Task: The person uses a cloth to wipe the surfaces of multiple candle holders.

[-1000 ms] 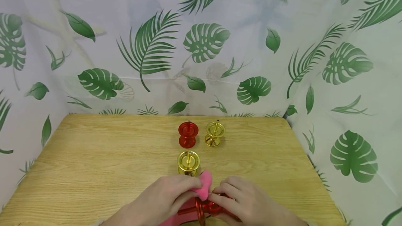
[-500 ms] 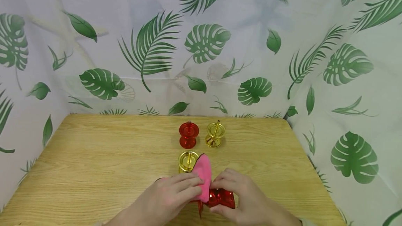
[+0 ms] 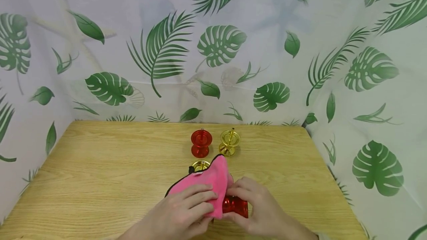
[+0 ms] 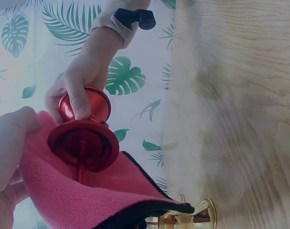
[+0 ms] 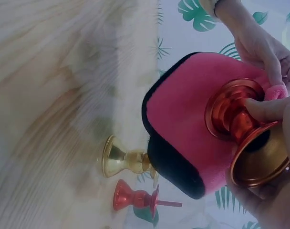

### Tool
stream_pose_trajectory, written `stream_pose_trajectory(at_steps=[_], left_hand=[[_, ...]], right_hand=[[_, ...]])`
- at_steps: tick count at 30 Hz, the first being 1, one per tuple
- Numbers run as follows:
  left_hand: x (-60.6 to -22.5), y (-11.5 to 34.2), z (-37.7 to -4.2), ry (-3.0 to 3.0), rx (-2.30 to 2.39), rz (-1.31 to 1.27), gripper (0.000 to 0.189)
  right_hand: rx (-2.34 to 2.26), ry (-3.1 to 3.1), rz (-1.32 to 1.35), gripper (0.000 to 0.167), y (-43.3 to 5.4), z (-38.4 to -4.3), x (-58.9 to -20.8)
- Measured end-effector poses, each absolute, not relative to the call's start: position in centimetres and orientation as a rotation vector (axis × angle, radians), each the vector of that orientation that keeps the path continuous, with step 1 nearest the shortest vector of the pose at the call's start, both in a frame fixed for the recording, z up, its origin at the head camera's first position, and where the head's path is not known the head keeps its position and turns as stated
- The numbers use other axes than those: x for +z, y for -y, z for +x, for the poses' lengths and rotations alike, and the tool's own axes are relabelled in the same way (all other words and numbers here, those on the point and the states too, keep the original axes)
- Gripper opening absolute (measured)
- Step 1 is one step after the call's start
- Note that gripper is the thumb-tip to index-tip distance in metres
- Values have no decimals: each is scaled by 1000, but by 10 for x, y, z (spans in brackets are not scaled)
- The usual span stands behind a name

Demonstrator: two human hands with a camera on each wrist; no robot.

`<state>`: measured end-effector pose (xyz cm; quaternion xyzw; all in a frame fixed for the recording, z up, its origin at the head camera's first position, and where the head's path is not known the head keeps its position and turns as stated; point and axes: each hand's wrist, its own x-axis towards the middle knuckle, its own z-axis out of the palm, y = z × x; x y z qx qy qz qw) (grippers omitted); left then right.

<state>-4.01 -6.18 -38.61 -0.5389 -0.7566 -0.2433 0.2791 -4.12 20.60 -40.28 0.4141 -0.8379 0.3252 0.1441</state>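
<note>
My right hand (image 3: 260,208) grips the waist of a shiny red candle holder (image 3: 238,206), tipped on its side with its hollow base toward the right. In the left wrist view, the holder's dish (image 4: 104,148) and spike point into a pink cloth (image 4: 59,191) with black edging. My left hand (image 3: 185,210) holds this cloth, pinched between thumb and fingers, against the dish end. From the head, the cloth covers the dish and spike. The right wrist view shows the open base (image 5: 262,160) and the cloth spread behind the holder.
Beyond the hands, another red candle holder (image 3: 201,144) and a gold candle holder (image 3: 229,143) stand upright on the wooden table (image 3: 116,169). A nearer gold candle holder (image 3: 201,165) is mostly hidden by the cloth. Leaf-printed fabric (image 3: 160,102) hangs behind the table.
The cloth has been lifted and spread over the dish end, now covering the spike and most of the near gold holder. My right hand has shifted slightly upward in view, still gripping the red holder.
</note>
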Motion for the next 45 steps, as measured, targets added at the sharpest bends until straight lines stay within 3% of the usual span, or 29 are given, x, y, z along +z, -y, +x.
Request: stream_pose_trajectory(at_steps=[8, 17, 28, 39, 45], left_hand=[[-386, 58, -41, 2046, -821, -1360, 32], [-383, 60, -38, 2236, -1025, -1291, 17], [-386, 60, -44, 2022, -810, -1442, 23], [-387, 56, -38, 1961, -600, -1494, 21], [-389, 57, -37, 2057, -799, -1389, 19]], right_hand=[[547, 1954, 1475, 30, -203, -48, -400], [280, 1682, 1600, 27, -202, -51, -391], [763, 2091, 1540, 30, -204, -46, -403], [1415, 2576, 1114, 27, -205, -39, -405], [1234, 2502, 1329, 30, -211, -38, -405]])
